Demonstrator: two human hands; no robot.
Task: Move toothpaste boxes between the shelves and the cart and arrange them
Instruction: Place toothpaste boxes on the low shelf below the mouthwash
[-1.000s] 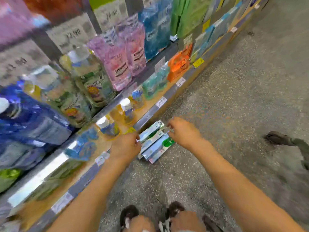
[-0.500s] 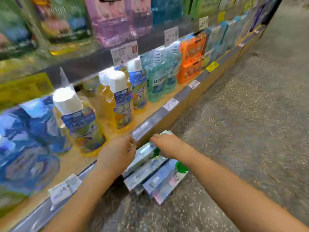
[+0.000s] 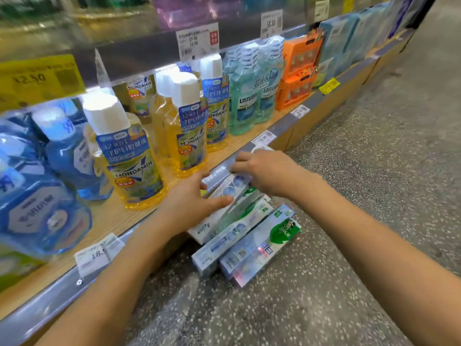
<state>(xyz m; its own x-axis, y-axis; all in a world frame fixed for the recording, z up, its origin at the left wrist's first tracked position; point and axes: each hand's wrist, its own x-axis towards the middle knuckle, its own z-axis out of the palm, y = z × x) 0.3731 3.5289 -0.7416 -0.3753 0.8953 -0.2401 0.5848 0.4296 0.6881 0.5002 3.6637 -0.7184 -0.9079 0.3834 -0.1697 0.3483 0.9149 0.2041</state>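
Item: stack of long white-and-green cardboard toothpaste boxes (image 3: 245, 231) lying on speckled floor (image 3: 349, 196) against wooden bottom shelf (image 3: 109, 218); I am gripping the top box with left hand (image 3: 192, 203) and right hand (image 3: 267, 171), likely needing lifting next.

Bright, even light; wide-angle bending at edges; upper left blurred, perhaps motion.
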